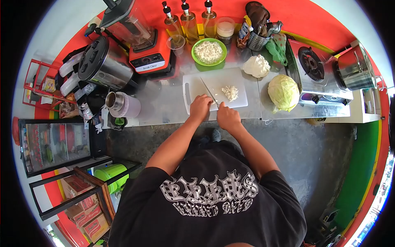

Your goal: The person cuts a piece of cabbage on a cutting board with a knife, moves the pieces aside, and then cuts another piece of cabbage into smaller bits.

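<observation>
My right hand (228, 117) is closed around the handle of a kitchen knife (209, 89), whose blade slants up and left over the white cutting board (195, 88). My left hand (200, 107) rests at the board's near edge beside the blade, fingers curled; whatever is under them is hidden. To the right of the blade lies a small pile of finely chopped whitish food (230, 93), with a few bits nearer the knife. Behind the board, a green bowl (194, 56) holds shredded whitish food. A pale green cabbage (284, 93) sits right of the board.
A crumpled white lump (256, 66) sits behind the board's right corner. Pump bottles (189, 26) and a clear plastic cup (176, 44) stand at the back. A red blender (150, 61) and a lidded steel container (106, 66) are left; a gas stove (311, 61) with a pot (354, 69) is right.
</observation>
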Action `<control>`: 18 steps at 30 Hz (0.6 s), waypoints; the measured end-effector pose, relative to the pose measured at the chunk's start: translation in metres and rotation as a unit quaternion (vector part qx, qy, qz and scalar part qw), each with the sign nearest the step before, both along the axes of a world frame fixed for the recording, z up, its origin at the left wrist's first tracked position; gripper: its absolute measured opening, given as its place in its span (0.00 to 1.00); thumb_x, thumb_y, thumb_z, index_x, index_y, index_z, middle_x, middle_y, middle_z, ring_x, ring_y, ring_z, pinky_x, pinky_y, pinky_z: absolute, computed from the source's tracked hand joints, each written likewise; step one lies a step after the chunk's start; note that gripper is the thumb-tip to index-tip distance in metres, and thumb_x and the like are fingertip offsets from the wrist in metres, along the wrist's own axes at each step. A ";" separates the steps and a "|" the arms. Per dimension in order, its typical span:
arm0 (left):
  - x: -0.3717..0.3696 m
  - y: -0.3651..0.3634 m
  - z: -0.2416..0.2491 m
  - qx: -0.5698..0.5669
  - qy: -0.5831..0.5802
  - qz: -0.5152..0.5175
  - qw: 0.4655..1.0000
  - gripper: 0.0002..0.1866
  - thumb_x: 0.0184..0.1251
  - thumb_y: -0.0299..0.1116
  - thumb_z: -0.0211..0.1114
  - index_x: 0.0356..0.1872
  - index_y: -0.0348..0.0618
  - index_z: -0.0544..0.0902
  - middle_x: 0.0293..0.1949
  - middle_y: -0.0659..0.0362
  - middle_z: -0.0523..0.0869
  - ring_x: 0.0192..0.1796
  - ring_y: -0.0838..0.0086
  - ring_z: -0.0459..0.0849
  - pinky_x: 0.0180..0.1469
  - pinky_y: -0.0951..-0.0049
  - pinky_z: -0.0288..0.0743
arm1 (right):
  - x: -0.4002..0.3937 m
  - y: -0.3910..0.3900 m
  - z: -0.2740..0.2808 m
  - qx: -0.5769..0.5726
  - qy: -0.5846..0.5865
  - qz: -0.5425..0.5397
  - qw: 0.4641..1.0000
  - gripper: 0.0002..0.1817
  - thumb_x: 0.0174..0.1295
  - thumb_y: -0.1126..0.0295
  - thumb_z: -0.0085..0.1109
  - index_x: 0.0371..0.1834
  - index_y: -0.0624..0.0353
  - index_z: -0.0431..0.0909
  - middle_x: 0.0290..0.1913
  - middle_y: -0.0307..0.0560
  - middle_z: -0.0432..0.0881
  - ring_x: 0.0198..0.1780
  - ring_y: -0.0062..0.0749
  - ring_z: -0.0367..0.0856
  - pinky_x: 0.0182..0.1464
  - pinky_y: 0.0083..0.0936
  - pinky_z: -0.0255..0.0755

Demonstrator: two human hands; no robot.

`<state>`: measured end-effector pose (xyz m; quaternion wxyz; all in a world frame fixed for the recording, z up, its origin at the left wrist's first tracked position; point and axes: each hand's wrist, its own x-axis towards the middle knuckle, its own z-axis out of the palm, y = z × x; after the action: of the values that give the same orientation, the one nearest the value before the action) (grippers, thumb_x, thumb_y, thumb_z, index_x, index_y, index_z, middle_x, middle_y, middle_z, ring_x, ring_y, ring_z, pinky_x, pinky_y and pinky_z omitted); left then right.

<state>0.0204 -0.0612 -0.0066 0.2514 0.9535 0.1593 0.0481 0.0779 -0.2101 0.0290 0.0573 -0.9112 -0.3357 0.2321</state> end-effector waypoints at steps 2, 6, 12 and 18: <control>-0.002 -0.001 0.000 -0.017 -0.020 0.001 1.000 0.04 0.63 0.28 0.67 0.36 0.48 0.88 0.40 0.61 0.86 0.49 0.59 0.84 0.48 0.58 0.82 | -0.005 -0.002 -0.004 0.010 0.006 -0.006 1.000 0.10 0.68 0.72 0.52 0.49 0.64 0.70 0.39 0.62 0.90 0.43 0.54 0.92 0.45 0.44 0.85; 0.000 0.000 0.001 -0.025 -0.033 0.007 0.999 0.04 0.63 0.28 0.67 0.37 0.48 0.88 0.40 0.60 0.87 0.49 0.58 0.84 0.49 0.57 0.81 | -0.006 -0.003 -0.009 0.019 -0.006 -0.011 1.000 0.09 0.68 0.72 0.53 0.47 0.64 0.70 0.38 0.62 0.90 0.42 0.54 0.92 0.44 0.44 0.85; -0.001 -0.001 0.003 -0.048 -0.037 0.015 0.998 0.03 0.63 0.27 0.68 0.37 0.46 0.87 0.40 0.59 0.86 0.48 0.57 0.84 0.48 0.57 0.80 | -0.014 -0.004 -0.011 0.025 -0.022 -0.014 0.999 0.08 0.69 0.71 0.51 0.47 0.62 0.70 0.36 0.61 0.90 0.40 0.54 0.92 0.42 0.43 0.85; -0.003 0.000 -0.001 -0.040 -0.047 0.018 0.998 0.04 0.62 0.27 0.70 0.36 0.43 0.86 0.36 0.55 0.84 0.45 0.56 0.84 0.47 0.57 0.78 | -0.006 -0.007 -0.005 0.043 -0.006 -0.002 0.999 0.10 0.70 0.70 0.50 0.47 0.64 0.67 0.36 0.64 0.89 0.40 0.56 0.91 0.44 0.49 0.84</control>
<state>0.0176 -0.0613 -0.0080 0.2960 0.9363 0.1658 0.0910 0.0718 -0.2168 0.0237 0.0948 -0.9101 -0.3436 0.2115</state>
